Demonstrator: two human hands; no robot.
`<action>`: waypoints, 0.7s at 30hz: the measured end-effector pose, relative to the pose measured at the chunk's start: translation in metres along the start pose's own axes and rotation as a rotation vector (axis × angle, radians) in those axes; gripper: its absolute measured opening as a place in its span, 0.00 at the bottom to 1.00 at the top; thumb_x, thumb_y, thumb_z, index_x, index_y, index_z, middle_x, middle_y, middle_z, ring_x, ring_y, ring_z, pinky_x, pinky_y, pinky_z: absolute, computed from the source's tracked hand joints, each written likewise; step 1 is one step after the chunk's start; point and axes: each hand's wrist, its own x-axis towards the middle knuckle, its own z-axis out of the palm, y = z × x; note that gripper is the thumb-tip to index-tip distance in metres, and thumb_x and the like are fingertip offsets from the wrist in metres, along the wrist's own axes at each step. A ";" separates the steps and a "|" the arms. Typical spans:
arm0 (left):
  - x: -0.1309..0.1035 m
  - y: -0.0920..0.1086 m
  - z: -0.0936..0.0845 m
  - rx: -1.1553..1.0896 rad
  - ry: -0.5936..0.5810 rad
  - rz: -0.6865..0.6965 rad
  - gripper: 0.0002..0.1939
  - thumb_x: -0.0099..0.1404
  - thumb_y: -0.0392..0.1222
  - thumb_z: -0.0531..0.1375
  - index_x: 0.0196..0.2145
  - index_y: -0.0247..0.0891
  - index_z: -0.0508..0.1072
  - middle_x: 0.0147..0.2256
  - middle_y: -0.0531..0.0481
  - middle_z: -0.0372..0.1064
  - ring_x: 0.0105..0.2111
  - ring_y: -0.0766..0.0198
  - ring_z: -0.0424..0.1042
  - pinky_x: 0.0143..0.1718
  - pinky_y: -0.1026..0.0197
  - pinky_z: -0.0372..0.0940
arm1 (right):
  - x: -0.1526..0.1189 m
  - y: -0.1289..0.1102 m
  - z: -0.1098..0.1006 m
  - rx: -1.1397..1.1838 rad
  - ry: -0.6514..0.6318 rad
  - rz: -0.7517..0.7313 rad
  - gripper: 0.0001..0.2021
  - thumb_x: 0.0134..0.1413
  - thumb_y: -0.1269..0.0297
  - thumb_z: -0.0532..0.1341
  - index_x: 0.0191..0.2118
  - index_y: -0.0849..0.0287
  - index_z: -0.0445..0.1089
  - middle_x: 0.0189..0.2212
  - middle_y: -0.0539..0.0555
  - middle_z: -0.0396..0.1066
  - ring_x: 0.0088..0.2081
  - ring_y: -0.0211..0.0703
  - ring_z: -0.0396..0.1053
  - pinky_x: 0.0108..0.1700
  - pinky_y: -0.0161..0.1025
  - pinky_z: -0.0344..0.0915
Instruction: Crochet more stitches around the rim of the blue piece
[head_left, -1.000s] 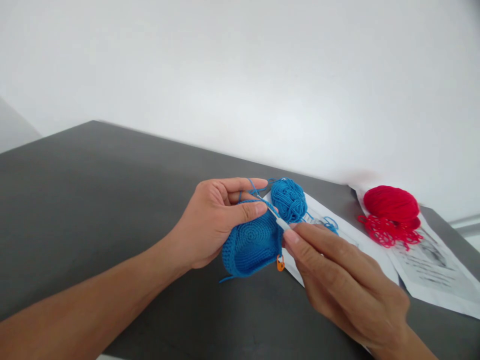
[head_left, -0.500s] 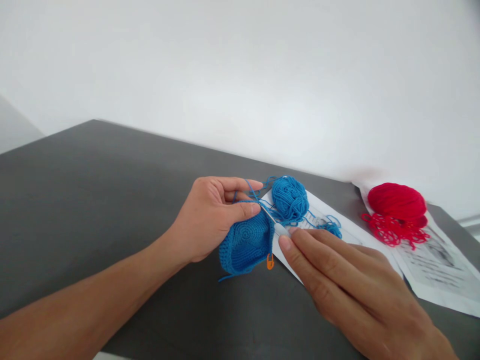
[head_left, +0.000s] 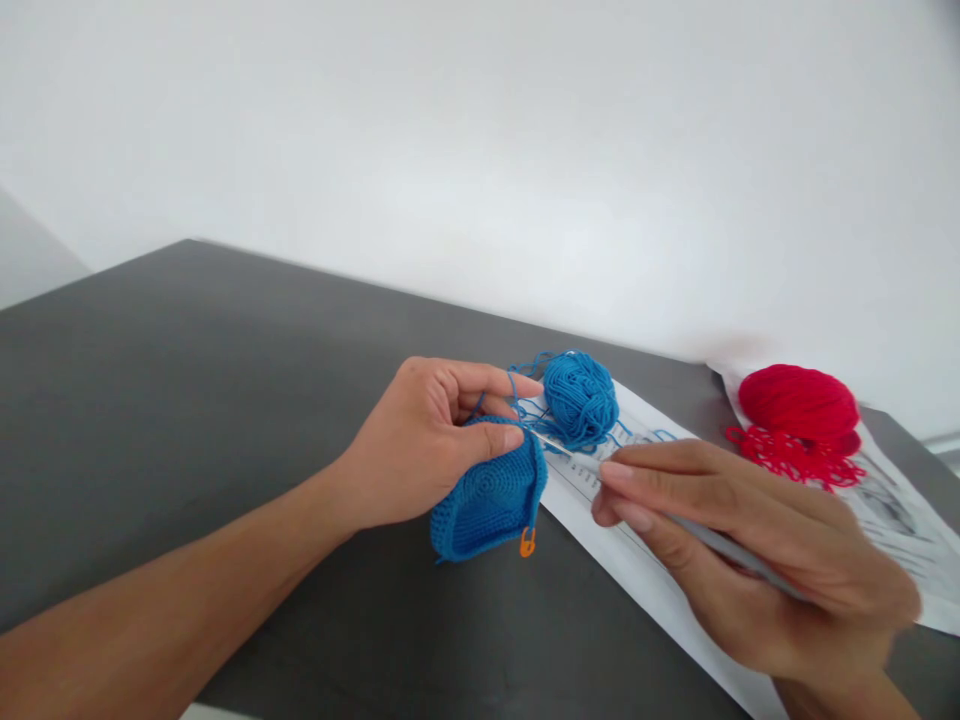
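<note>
My left hand (head_left: 442,435) pinches the top edge of a blue crocheted piece (head_left: 487,500), cup-like with a spiral of stitches at its middle. Blue yarn passes over the fingers of this hand, its index finger stretched out. An orange stitch marker (head_left: 528,543) hangs from the piece's lower right edge. Between thumb and fingers, my right hand (head_left: 735,540) grips a crochet hook (head_left: 720,545) with a grey handle. The hook's thin metal shaft points left to the piece's top edge by my left thumb; whether its tip sits in a stitch I cannot tell.
Behind the hands, a blue yarn ball (head_left: 580,398) rests on a printed sheet (head_left: 600,530). Farther right, a red yarn ball (head_left: 799,405) with loose strands lies on another printed sheet (head_left: 926,570). The dark grey table (head_left: 225,400) meets a white wall (head_left: 450,150).
My right hand has drawn back rightward and turned, so more of the hook's handle shows. The crocheted piece has tilted slightly, its marker shifting left and down. My left hand has moved slightly right.
</note>
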 end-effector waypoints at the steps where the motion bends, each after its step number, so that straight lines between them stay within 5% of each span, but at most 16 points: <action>1: 0.000 0.000 0.000 0.002 -0.002 0.007 0.16 0.55 0.32 0.73 0.44 0.32 0.86 0.29 0.48 0.82 0.26 0.65 0.75 0.28 0.66 0.69 | 0.001 0.001 0.000 0.058 0.007 0.034 0.17 0.59 0.79 0.68 0.51 0.56 0.80 0.38 0.54 0.84 0.36 0.45 0.83 0.32 0.40 0.82; 8: 0.002 -0.002 -0.002 0.043 -0.017 0.040 0.15 0.56 0.33 0.72 0.44 0.33 0.86 0.30 0.48 0.82 0.27 0.65 0.76 0.29 0.67 0.68 | 0.010 0.001 0.000 0.229 0.040 0.095 0.19 0.58 0.82 0.69 0.51 0.56 0.81 0.30 0.52 0.82 0.33 0.45 0.81 0.30 0.41 0.80; 13: -0.003 -0.002 0.002 0.025 0.021 0.076 0.17 0.58 0.35 0.72 0.47 0.33 0.85 0.33 0.46 0.84 0.30 0.61 0.79 0.31 0.64 0.71 | 0.010 0.000 0.025 0.788 0.195 0.480 0.10 0.66 0.72 0.66 0.48 0.55 0.82 0.32 0.54 0.83 0.23 0.44 0.79 0.22 0.40 0.79; 16: -0.006 -0.004 0.006 0.045 0.068 0.117 0.18 0.59 0.35 0.72 0.48 0.33 0.85 0.32 0.48 0.84 0.30 0.62 0.79 0.32 0.65 0.70 | 0.009 -0.008 0.043 0.977 0.257 0.557 0.09 0.68 0.69 0.63 0.47 0.56 0.82 0.31 0.54 0.83 0.24 0.43 0.80 0.24 0.38 0.80; 21: -0.008 -0.010 0.014 0.048 0.141 0.141 0.18 0.61 0.36 0.70 0.50 0.33 0.84 0.31 0.50 0.84 0.31 0.61 0.80 0.32 0.64 0.71 | 0.009 -0.024 0.055 0.555 0.336 0.454 0.13 0.65 0.75 0.65 0.51 0.55 0.81 0.31 0.52 0.82 0.29 0.41 0.81 0.31 0.39 0.82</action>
